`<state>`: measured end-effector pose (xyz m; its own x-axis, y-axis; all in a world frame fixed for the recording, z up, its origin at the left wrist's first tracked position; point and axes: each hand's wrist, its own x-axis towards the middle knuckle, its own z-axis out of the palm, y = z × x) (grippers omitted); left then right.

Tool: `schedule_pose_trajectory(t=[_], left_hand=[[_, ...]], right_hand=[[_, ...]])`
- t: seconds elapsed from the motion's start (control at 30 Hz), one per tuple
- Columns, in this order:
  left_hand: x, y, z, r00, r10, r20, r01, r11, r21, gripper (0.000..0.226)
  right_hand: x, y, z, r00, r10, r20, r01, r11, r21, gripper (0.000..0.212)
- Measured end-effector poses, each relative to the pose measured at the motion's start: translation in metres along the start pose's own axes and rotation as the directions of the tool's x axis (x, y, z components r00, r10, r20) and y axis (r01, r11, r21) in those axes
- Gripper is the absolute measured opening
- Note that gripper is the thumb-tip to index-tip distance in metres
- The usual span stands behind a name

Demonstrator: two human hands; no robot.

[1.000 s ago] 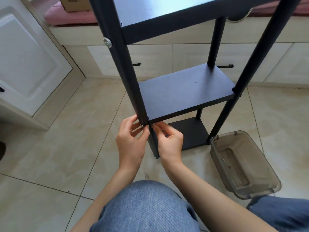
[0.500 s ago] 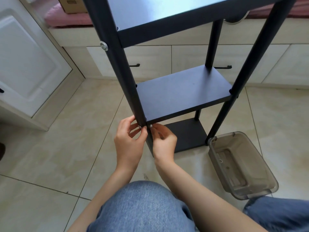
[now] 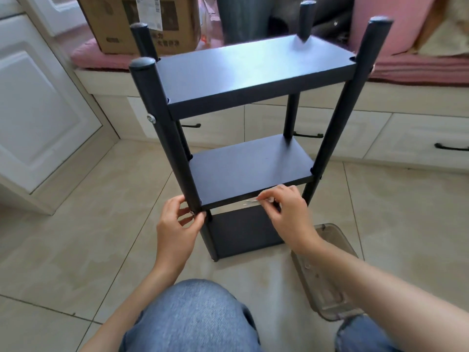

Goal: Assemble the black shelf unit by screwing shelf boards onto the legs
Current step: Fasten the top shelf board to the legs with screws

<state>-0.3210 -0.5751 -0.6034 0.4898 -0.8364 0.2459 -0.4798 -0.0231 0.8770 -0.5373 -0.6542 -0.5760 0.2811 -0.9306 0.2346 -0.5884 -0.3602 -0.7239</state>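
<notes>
The black shelf unit [image 3: 253, 72] stands upright on the tiled floor with three boards between its round legs. My left hand [image 3: 177, 224] pinches a small screw at the near left leg [image 3: 172, 148], level with the middle board [image 3: 248, 171]. My right hand [image 3: 286, 214] pinches a small silver wrench [image 3: 250, 202] in front of the middle board's near edge, to the right of that leg. A silver screw head [image 3: 151, 119] shows on the same leg at the top board.
A clear grey plastic tray [image 3: 330, 275] lies on the floor right of the shelf, partly under my right forearm. White drawers and a bench with pink cushions and a cardboard box [image 3: 142, 21] stand behind. A white cabinet door [image 3: 38, 110] is at left. My jeans-clad knees fill the bottom.
The view rose, so the shelf's top now shows. My right hand moved right, away from the leg joint, and now holds a wrench. My left hand stays at the joint.
</notes>
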Motion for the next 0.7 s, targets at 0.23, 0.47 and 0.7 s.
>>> schedule_pose_trajectory(t=[0.23, 0.47, 0.7], left_hand=[[0.002, 0.002, 0.005, 1.000, -0.016, -0.023, 0.016, 1.000, 0.027, 0.036], [0.004, 0.004, 0.004, 0.999, -0.046, -0.012, 0.047, 0.998, 0.051, 0.035], [0.036, 0.010, -0.007, 0.974, -0.194, -0.117, 0.200, 0.979, 0.047, 0.039]], right_hand=[[0.023, 0.028, -0.095, 0.987, 0.156, -0.020, -0.157, 0.969, -0.189, 0.007], [0.054, 0.005, -0.130, 0.989, 0.146, 0.031, -0.143, 0.987, -0.078, 0.005], [0.055, 0.003, -0.116, 0.995, 0.095, 0.031, -0.095, 0.995, 0.021, 0.007]])
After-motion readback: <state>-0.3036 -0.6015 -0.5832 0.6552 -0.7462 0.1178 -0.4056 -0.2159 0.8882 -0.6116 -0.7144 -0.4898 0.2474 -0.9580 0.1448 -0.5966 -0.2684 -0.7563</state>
